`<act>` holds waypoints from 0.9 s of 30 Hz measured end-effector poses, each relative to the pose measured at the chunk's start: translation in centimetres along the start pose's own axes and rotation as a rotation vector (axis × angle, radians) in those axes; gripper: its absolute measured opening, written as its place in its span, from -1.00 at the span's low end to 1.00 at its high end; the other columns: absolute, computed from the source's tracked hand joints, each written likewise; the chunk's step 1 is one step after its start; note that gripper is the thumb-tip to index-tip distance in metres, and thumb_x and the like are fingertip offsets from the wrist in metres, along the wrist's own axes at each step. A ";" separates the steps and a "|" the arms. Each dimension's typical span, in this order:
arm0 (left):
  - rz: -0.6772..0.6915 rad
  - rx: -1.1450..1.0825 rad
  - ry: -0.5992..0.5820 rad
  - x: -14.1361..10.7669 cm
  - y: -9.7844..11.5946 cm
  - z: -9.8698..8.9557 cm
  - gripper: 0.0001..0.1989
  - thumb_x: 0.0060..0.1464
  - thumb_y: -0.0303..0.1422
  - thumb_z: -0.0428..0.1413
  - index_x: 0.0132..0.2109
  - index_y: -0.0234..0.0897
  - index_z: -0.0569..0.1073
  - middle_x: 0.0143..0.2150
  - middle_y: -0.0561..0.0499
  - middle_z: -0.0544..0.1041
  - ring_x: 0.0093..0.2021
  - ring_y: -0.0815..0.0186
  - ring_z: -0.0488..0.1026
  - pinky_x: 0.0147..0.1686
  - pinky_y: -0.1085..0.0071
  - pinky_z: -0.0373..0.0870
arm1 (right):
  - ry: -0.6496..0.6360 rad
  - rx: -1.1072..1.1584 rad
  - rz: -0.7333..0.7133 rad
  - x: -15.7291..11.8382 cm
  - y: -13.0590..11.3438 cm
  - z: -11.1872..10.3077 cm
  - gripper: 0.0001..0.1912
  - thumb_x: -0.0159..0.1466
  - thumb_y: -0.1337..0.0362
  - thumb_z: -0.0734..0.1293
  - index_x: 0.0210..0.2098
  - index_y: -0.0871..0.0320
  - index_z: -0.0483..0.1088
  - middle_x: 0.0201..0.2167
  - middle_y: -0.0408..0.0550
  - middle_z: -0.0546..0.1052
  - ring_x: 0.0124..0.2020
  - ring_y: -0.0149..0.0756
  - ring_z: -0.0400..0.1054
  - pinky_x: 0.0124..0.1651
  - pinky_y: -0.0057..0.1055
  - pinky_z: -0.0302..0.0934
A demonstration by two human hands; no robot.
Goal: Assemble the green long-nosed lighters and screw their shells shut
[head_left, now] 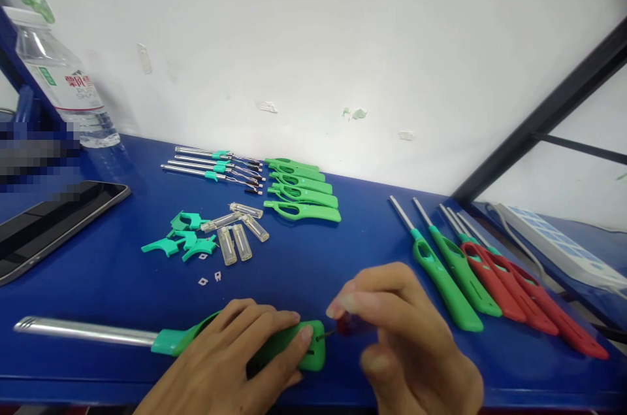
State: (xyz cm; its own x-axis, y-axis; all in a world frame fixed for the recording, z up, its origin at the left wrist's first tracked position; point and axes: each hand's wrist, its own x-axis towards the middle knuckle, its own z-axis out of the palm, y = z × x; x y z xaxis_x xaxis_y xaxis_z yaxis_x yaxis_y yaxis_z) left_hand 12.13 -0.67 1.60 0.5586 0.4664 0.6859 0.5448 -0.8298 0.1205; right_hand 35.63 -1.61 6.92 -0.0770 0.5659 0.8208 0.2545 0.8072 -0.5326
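Note:
Near the front edge of the blue table, my left hand [240,353] presses a green gas lighter [317,351] down, its fingers wrapped over the handle. The lighter's long metal tube points left. Pinched in my right hand [406,336] is a small screwdriver [345,325] with a dark red handle, mostly hidden by my fingers. Its thin shaft reaches a small hole at the handle's right end; whether a screw sits there is hidden. Beyond my hands lie clear fuel tanks [241,242], teal triggers [161,245] and tiny white pieces [202,282].
Metal lighter tubes with wires [193,168] and green handle shells [308,212] line the back. Several assembled green and red lighters [448,287] lie at right, near a power strip [563,242]. A phone [63,222] and a water bottle [68,85] occupy the left.

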 end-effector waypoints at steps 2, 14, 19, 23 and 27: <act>-0.006 -0.036 0.008 0.0 0.1 0.1 -0.59 0.86 -0.33 -0.11 0.37 -0.04 0.64 0.18 0.13 0.78 0.10 0.28 0.66 0.22 0.27 0.45 | -0.002 0.039 -0.002 0.1 -0.2 0.2 -0.51 0.68 0.45 0.41 0.46 -0.14 0.63 0.13 -0.10 0.84 -0.02 -0.24 0.82 -0.02 -0.37 0.77; 0.001 -0.033 0.005 -0.7 0.0 0.3 -0.53 0.86 -0.34 -0.12 0.31 -0.01 0.72 0.12 0.09 0.76 0.08 0.27 0.63 0.19 0.25 0.40 | 0.082 0.119 -0.014 0.6 0.0 0.5 -0.57 0.52 0.48 0.63 0.26 -0.08 0.77 -0.07 -0.21 0.86 -0.23 -0.37 0.74 -0.18 -0.51 0.70; -0.013 -0.060 -0.012 -0.9 -0.2 0.5 -0.54 0.87 -0.28 -0.12 0.36 0.02 0.71 0.18 0.12 0.76 0.12 0.27 0.62 0.28 0.25 0.35 | 0.135 0.104 -0.026 0.7 -0.2 0.9 -0.65 0.51 0.45 0.65 0.18 -0.06 0.78 -0.17 -0.23 0.87 -0.30 -0.35 0.68 -0.26 -0.48 0.66; -0.015 -0.055 -0.045 -1.5 -0.4 0.7 -0.52 0.88 -0.23 -0.14 0.43 0.05 0.67 0.26 0.13 0.77 0.17 0.26 0.64 0.34 0.21 0.33 | 0.072 0.025 -0.054 0.7 -0.3 0.5 -0.87 0.57 0.36 0.64 0.04 -0.01 0.76 -0.25 -0.25 0.85 -0.30 -0.36 0.64 -0.28 -0.48 0.60; -0.013 -0.030 -0.047 -1.8 -0.4 0.8 -0.55 0.86 -0.18 -0.11 0.46 0.09 0.65 0.29 0.16 0.77 0.22 0.26 0.65 0.44 0.21 0.26 | -0.011 0.002 -0.043 0.3 -0.2 -0.2 -0.93 0.60 0.28 0.62 0.04 -0.02 0.78 -0.21 -0.19 0.79 -0.29 -0.36 0.69 -0.28 -0.47 0.64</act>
State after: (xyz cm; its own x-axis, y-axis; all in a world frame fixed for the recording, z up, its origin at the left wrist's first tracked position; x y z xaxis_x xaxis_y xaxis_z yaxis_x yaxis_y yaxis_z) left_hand 11.40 -0.96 -0.21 0.5806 0.4902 0.6501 0.5338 -0.8321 0.1507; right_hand 35.79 -1.61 7.31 -0.0987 0.5324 0.8407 0.2490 0.8312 -0.4971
